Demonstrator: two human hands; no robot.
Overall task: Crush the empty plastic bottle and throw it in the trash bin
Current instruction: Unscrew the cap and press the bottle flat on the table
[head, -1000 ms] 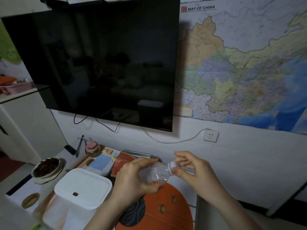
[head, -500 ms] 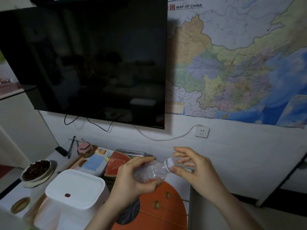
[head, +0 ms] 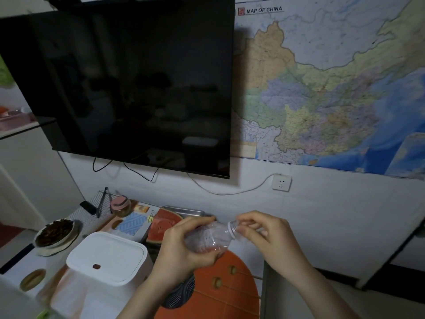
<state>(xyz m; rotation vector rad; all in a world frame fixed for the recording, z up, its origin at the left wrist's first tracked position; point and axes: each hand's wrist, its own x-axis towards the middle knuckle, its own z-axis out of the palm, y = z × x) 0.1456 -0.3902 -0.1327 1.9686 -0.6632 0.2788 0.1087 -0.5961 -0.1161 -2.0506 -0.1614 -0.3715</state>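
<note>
A large black television (head: 128, 88) hangs on the white wall (head: 322, 215), and beside it a map of China (head: 322, 88) (its title is printed on top). Below is a white socket (head: 281, 183). The light is dim.

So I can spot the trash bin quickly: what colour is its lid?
White, with a small dark mark near its front; the trash bin lid shows best in the head view.

White cap gone from bottle (head: 208, 238) neck, now bare.
</note>
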